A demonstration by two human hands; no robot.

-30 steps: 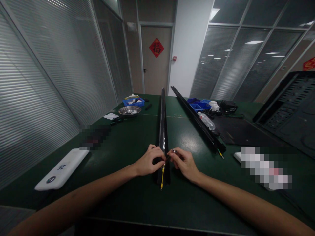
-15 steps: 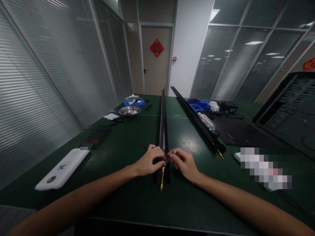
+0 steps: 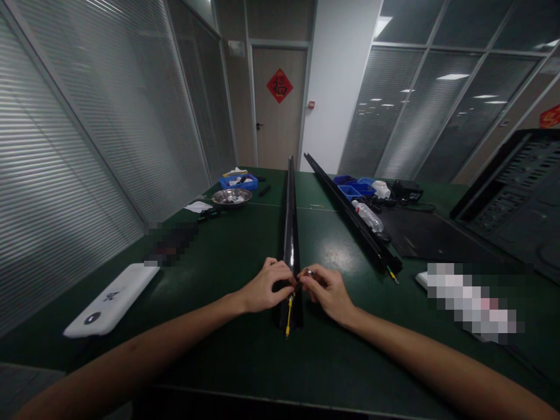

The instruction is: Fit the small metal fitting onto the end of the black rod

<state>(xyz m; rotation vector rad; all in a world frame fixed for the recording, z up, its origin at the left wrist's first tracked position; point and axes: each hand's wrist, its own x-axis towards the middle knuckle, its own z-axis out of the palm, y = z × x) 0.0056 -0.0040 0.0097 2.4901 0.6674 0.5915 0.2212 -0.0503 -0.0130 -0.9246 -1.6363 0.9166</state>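
A long black channel rail lies lengthwise down the table, its near end between my hands. My left hand is closed in a pinch over the rail, thumb and fingertips meeting near the upper end of a short yellow wire with a ring terminal. From the right side, my right hand pinches something small and thin at the same spot; a shiny metal bit shows at its index finger. What exactly sits between the fingertips is too small and covered to make out.
A second black rail lies to the right, a yellow-green wire at its near end. Blue bins, a plastic bottle and a black mat are beyond it. Leftward are a metal bowl and a white device.
My hands hold almost the same pose at the rail's near end. The small thin piece at my right fingertips has shifted slightly; the view has barely moved.
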